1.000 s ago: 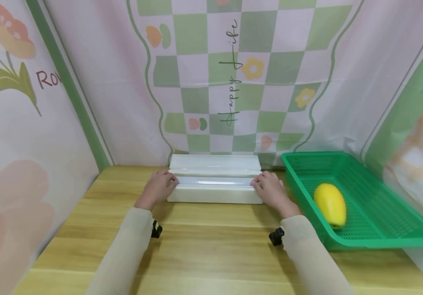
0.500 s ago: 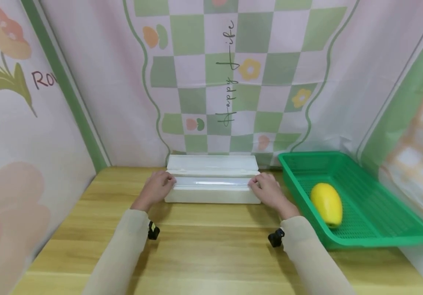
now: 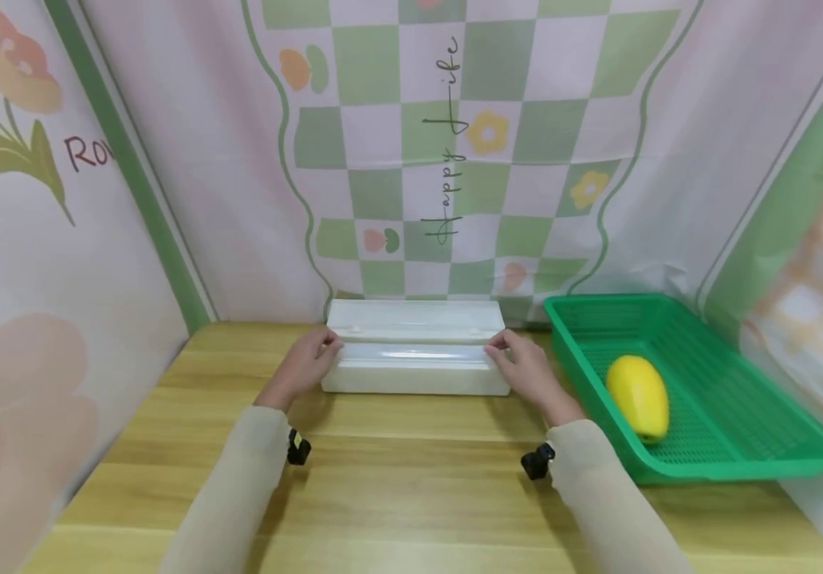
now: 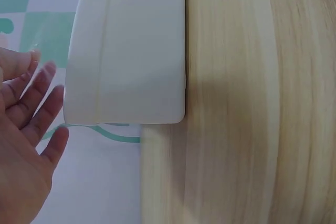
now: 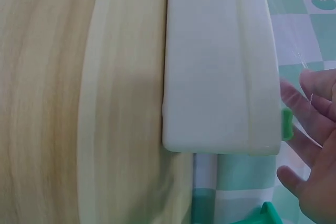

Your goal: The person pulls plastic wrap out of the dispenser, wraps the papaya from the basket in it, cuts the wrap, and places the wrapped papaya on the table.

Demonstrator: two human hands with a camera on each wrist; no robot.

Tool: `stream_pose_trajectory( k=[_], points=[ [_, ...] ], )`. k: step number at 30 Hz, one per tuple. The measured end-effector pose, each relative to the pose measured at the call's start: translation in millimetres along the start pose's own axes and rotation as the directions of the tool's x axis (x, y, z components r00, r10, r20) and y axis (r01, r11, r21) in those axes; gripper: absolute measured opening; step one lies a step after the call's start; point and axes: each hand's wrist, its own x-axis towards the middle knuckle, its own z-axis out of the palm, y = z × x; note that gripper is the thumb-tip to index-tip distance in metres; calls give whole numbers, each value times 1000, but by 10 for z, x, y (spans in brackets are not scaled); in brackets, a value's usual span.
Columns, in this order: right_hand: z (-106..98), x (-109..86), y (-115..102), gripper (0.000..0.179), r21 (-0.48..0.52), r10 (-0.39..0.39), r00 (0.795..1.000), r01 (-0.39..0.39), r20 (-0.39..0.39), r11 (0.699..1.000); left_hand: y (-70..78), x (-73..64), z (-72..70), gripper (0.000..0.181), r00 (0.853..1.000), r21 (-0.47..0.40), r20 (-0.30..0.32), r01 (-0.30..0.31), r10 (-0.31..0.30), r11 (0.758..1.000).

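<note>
A long white cling film dispenser [image 3: 415,380] stands at the back of the table, its lid [image 3: 415,313] raised behind it. Shiny clear cling film [image 3: 411,352] stretches across the opening. At the left end, my left hand [image 3: 302,365] pinches the film's edge between thumb and forefinger. My right hand [image 3: 526,371] does likewise at the right end. In the left wrist view, the other fingers [image 4: 44,111] spread loosely beside the dispenser's upper edge. The right wrist view has faint streaks of film by the pinching fingertips [image 5: 307,77], and a small green tab [image 5: 286,124] at the dispenser's edge.
On the right stands a green plastic basket [image 3: 749,399] holding a yellow oval fruit [image 3: 638,399]. Bare wooden table [image 3: 411,486] lies between the forearms. A patterned curtain [image 3: 426,159] hangs right behind the dispenser.
Both hands' fingertips have risen slightly at the ends of the opening. The dispenser, basket and fruit keep their places, while the head view has shifted a little.
</note>
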Motion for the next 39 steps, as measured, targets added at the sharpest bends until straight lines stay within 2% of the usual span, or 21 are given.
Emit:
stream_pose_trajectory(
  k=[4,8,15,21,27,34,39],
  points=[
    [-23,-11,-38,16,45,21,1000,-22,18,999,31,10,-6,29,999,-17,7,36,-36,999],
    [-44,-15,-75,20,84,27,1000,-28,3,996,65,16,-7,30,999,-14,5,52,-52,999],
    [-94,-12,-134,26,149,52,998,-48,-25,988,108,27,-51,28,1000,-39,-4,8,-8,999],
    [-140,-10,-184,28,179,58,997,-49,-42,983,152,56,-79,25,998,-46,-59,-36,33,998],
    [-164,-17,-242,26,212,50,996,-33,-75,977,197,60,-101,25,993,-59,-109,-50,43,997],
    [-192,-8,-271,25,231,22,994,3,-105,973,248,64,-125,23,982,-66,-166,-99,87,993],
    [-226,5,-297,30,281,11,994,21,-111,960,308,64,-155,23,980,-78,-180,-102,87,992]
  ],
)
